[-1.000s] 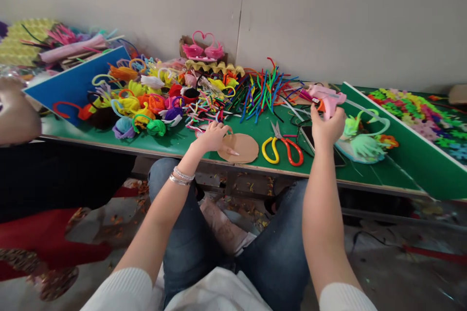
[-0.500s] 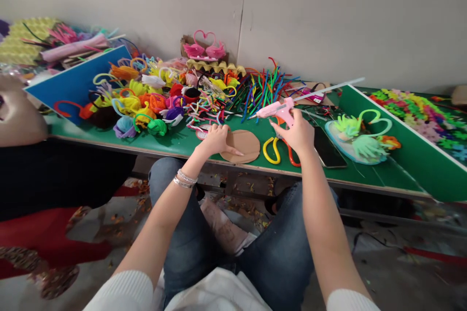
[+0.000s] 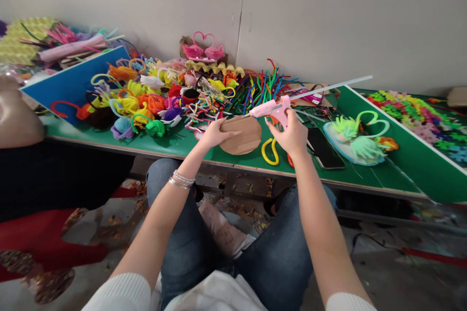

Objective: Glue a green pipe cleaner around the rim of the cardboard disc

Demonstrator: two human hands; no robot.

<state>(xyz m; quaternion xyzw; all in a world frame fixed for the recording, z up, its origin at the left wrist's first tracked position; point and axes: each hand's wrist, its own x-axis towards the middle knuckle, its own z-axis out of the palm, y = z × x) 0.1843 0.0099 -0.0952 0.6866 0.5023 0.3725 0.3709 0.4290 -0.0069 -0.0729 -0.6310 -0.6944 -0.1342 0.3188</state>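
Observation:
My left hand (image 3: 214, 134) grips the left edge of a round piece of brown cardboard (image 3: 243, 140), thumb on its upper face. The cardboard is tilted and raised off the green tabletop (image 3: 175, 144). In my right hand (image 3: 294, 131) is a pink hot glue gun (image 3: 273, 108), with a long translucent glue stick (image 3: 332, 87) sticking out of its back. The gun's nozzle points left, at the cardboard's upper right edge; whether it touches I cannot tell. Below my right hand lie scissors with yellow and orange handles (image 3: 269, 152), partly hidden.
A black phone (image 3: 326, 148) and a board with green pipe-cleaner swans (image 3: 361, 138) lie on the right. Colourful pipe-cleaner pieces (image 3: 146, 102) heap up at left, beside a blue divider (image 3: 73, 85). A green divider (image 3: 394, 150) stands right. Another person's arm (image 3: 18, 114) is far left.
The cardboard has been lifted from the tabletop and tilted by my left hand. The glue gun has moved slightly left and down, its nozzle now at the cardboard's edge.

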